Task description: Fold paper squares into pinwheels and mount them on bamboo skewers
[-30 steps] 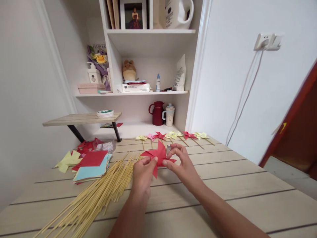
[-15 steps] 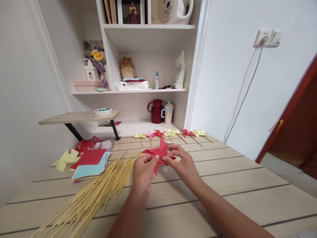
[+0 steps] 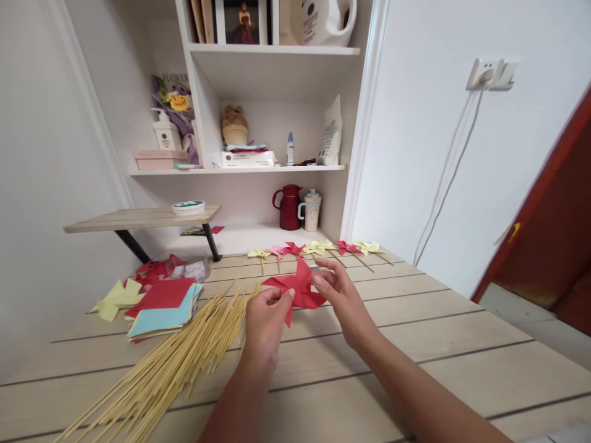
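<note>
Spreading across the lower frame, the tabletop [image 3: 462, 344] carries skewers [image 3: 184, 357] at lower left; at centre, the left hand [image 3: 265, 323] pinches the red pinwheel [image 3: 298, 288], while the right hand's [image 3: 344, 301] loose fingers touch its edge. Squeezing harder could crease the paper blades.

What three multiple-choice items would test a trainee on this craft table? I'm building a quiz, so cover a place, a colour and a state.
1. Where do the bamboo sticks lie?
A. left of the hands on the table
B. on the shelf
C. on the floor

2. What colour is the pinwheel being handled?
A. blue
B. red
C. yellow

3. How is that pinwheel held?
A. lying untouched
B. left hand grips it, right hand at its edge
C. pinned on a stick

Answers:
1 A, the bundle fans across the tabletop.
2 B, its blades are red.
3 B, the left thumb and fingers pinch it.
</note>
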Demonstrator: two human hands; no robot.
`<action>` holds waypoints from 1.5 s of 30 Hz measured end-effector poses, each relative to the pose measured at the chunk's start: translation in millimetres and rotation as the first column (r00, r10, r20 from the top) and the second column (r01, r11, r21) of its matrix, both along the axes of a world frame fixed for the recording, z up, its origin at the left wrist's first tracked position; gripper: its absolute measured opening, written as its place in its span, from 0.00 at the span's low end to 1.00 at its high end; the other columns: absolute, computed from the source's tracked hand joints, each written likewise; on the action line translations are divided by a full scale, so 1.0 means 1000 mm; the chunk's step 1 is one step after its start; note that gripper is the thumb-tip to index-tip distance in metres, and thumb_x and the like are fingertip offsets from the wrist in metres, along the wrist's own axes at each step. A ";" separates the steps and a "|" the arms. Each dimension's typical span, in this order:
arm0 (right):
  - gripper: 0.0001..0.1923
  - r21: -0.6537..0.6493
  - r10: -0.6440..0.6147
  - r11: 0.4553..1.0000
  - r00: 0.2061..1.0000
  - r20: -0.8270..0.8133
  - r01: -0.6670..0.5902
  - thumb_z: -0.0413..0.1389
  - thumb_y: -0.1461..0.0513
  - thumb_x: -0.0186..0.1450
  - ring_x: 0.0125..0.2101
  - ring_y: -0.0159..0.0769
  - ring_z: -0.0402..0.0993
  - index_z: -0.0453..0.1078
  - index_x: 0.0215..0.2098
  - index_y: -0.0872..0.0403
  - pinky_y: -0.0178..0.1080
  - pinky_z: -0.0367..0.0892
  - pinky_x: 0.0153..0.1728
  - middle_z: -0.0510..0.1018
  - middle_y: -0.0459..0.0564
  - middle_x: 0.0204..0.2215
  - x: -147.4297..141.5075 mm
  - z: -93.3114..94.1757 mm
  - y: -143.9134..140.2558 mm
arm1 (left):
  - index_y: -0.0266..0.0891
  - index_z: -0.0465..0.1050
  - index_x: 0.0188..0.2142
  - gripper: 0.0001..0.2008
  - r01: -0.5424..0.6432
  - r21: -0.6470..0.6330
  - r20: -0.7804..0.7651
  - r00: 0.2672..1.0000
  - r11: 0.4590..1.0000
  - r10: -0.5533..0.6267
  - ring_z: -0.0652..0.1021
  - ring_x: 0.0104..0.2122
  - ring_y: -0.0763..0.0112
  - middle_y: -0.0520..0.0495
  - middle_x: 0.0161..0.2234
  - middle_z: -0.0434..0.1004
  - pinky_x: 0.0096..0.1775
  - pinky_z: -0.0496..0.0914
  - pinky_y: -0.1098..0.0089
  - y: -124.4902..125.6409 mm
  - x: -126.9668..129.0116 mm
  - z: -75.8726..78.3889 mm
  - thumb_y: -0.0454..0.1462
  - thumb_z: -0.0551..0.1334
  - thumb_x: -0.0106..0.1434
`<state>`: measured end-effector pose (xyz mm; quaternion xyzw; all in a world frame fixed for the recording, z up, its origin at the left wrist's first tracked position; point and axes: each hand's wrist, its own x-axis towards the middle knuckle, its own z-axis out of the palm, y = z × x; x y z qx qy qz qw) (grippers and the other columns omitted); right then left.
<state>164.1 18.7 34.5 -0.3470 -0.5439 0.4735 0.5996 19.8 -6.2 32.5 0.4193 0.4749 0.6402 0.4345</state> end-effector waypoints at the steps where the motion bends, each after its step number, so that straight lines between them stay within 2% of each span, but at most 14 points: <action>1: 0.28 -0.024 0.037 0.999 0.999 -0.002 -0.037 0.64 0.50 0.59 0.41 0.41 0.75 0.65 0.54 0.46 0.43 0.68 0.43 0.78 0.48 0.40 0.000 0.002 -0.001 | 0.36 0.79 0.25 0.10 -0.002 0.001 -0.003 1.000 1.000 0.002 0.75 0.27 0.69 0.47 0.26 0.80 0.32 0.68 0.72 0.000 0.000 0.000 0.42 0.70 0.50; 3: 0.30 -0.054 0.101 0.994 0.994 0.036 -0.098 0.66 0.51 0.56 0.44 0.43 0.74 0.67 0.55 0.46 0.44 0.68 0.45 0.79 0.50 0.44 -0.001 0.005 -0.004 | 0.36 0.78 0.25 0.10 -0.017 0.006 -0.011 1.000 1.000 0.018 0.75 0.27 0.69 0.47 0.25 0.79 0.31 0.67 0.72 0.001 0.000 -0.001 0.42 0.70 0.49; 6: 0.22 -0.073 0.147 0.987 0.986 0.082 -0.141 0.68 0.54 0.53 0.46 0.45 0.74 0.74 0.44 0.50 0.44 0.69 0.45 0.79 0.52 0.45 -0.003 0.007 -0.006 | 0.37 0.79 0.26 0.10 -0.039 0.020 -0.022 0.999 0.999 0.039 0.76 0.27 0.68 0.48 0.25 0.79 0.32 0.68 0.71 0.002 0.001 -0.002 0.42 0.70 0.49; 11: 0.13 -0.117 0.141 0.984 0.986 0.086 -0.131 0.67 0.53 0.53 0.33 0.39 0.73 0.76 0.28 0.53 0.40 0.67 0.38 0.79 0.48 0.29 -0.004 0.005 -0.004 | 0.37 0.78 0.25 0.10 -0.028 0.027 -0.011 1.000 0.999 0.029 0.75 0.26 0.70 0.48 0.25 0.79 0.32 0.68 0.71 0.002 0.002 -0.003 0.42 0.71 0.49; 15: 0.15 -0.105 0.099 0.990 0.991 0.093 -0.089 0.67 0.53 0.52 0.27 0.35 0.68 0.70 0.20 0.53 0.38 0.63 0.33 0.74 0.44 0.21 -0.003 0.003 -0.001 | 0.36 0.79 0.25 0.10 -0.012 0.010 -0.001 1.000 1.000 0.012 0.75 0.26 0.69 0.48 0.25 0.79 0.31 0.68 0.71 0.000 0.004 0.000 0.42 0.71 0.48; 19: 0.17 -0.119 0.078 0.990 0.994 0.076 -0.068 0.68 0.53 0.51 0.25 0.34 0.66 0.68 0.19 0.53 0.38 0.62 0.32 0.73 0.43 0.20 -0.004 0.002 0.000 | 0.36 0.79 0.26 0.10 -0.031 0.004 0.024 0.999 1.000 0.030 0.76 0.27 0.69 0.47 0.26 0.80 0.33 0.69 0.70 -0.001 0.004 0.001 0.41 0.71 0.47; 26: 0.17 -0.124 0.088 0.989 0.994 0.066 -0.080 0.69 0.52 0.50 0.26 0.36 0.70 0.69 0.20 0.53 0.39 0.63 0.33 0.75 0.44 0.21 -0.004 -0.002 0.003 | 0.37 0.79 0.24 0.11 -0.045 0.006 0.011 0.999 0.999 0.045 0.75 0.26 0.69 0.48 0.24 0.79 0.32 0.68 0.71 0.001 0.003 -0.001 0.42 0.72 0.47; 31: 0.16 -0.140 0.085 0.987 0.995 0.046 -0.078 0.69 0.53 0.49 0.26 0.36 0.71 0.70 0.20 0.53 0.40 0.64 0.35 0.77 0.44 0.21 -0.005 -0.002 0.003 | 0.37 0.80 0.25 0.09 -0.011 0.026 -0.036 0.999 1.000 0.012 0.76 0.27 0.69 0.48 0.25 0.80 0.32 0.68 0.71 0.001 0.004 -0.002 0.42 0.71 0.49; 36: 0.14 -0.120 0.084 0.989 0.996 0.012 -0.082 0.69 0.53 0.50 0.28 0.38 0.74 0.74 0.22 0.53 0.41 0.66 0.37 0.80 0.46 0.23 -0.007 0.001 0.001 | 0.37 0.81 0.28 0.10 0.012 0.033 0.075 0.997 0.999 -0.014 0.78 0.31 0.67 0.46 0.29 0.82 0.37 0.70 0.70 0.003 0.006 -0.003 0.42 0.71 0.49; 41: 0.13 -0.108 0.086 0.990 0.996 0.000 -0.086 0.70 0.53 0.51 0.32 0.43 0.77 0.78 0.26 0.53 0.43 0.68 0.41 0.83 0.51 0.28 -0.005 0.003 0.000 | 0.37 0.82 0.32 0.12 0.044 0.080 0.076 0.996 0.996 -0.050 0.79 0.34 0.66 0.45 0.32 0.84 0.40 0.71 0.68 0.004 0.006 -0.005 0.42 0.71 0.52; 45: 0.13 -0.090 0.153 0.984 0.988 -0.026 -0.154 0.70 0.54 0.51 0.35 0.42 0.78 0.80 0.31 0.53 0.43 0.68 0.43 0.84 0.51 0.32 -0.005 0.004 -0.001 | 0.37 0.82 0.32 0.12 0.016 0.075 0.122 0.992 0.997 -0.025 0.79 0.33 0.67 0.45 0.32 0.84 0.40 0.71 0.69 0.004 0.007 -0.004 0.42 0.72 0.51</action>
